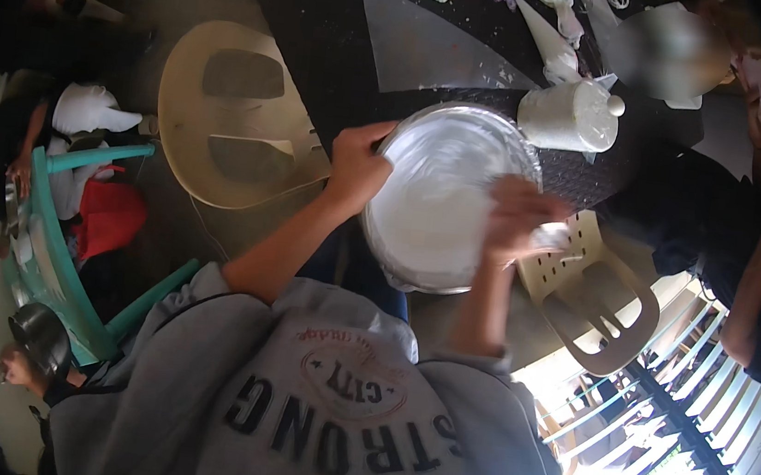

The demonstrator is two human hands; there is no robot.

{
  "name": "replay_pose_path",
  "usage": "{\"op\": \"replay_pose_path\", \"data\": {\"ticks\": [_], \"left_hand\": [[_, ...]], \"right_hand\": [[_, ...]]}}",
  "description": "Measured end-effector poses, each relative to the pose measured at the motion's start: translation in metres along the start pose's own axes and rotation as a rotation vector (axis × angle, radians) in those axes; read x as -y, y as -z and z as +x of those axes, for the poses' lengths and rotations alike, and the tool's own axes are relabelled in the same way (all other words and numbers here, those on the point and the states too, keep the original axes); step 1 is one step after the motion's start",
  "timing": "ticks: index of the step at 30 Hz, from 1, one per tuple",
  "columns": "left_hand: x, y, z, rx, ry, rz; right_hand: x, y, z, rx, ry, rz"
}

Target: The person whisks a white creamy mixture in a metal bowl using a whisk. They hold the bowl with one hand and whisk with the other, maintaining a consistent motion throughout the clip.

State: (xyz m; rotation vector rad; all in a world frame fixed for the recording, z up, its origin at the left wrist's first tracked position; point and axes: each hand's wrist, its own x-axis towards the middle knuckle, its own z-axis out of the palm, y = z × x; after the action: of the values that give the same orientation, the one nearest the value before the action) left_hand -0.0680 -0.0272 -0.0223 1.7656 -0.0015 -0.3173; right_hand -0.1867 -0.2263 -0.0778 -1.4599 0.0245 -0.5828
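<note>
A large round metal bowl [468, 110] at the table's near edge holds smooth white cream [431, 201], streaked up its inner wall. My left hand [357, 168] is closed on the bowl's left rim, thumb at the edge. Over the right side of the bowl, my right hand [523, 220] is smeared by motion. Its fingers look curled round something, and a whitish end sticks out beside the palm, too blurred to name. Just beyond the bowl, a white cylindrical container [568, 116] with a round knob lies near the rim.
The dark table [312, 54] bears a translucent sheet [428, 48] and filled piping bags [549, 42]. Beige chairs [226, 115] stand on both sides of me. A person's arm [759, 250] is at right; another person handles a dark pan [40, 339] by a teal chair [73, 252] at left.
</note>
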Motion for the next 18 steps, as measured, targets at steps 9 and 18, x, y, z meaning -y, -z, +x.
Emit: {"op": "replay_pose_path", "data": {"ticks": [9, 18], "left_hand": [[0.015, 0.0, 0.007, -0.06, 0.107, -0.208], [0.034, 0.005, -0.003, -0.056, 0.076, -0.199]], "right_hand": [[-0.02, 0.013, -0.037, 0.014, 0.008, -0.273], [0.006, -0.009, -0.035, 0.018, 0.019, -0.117]]}}
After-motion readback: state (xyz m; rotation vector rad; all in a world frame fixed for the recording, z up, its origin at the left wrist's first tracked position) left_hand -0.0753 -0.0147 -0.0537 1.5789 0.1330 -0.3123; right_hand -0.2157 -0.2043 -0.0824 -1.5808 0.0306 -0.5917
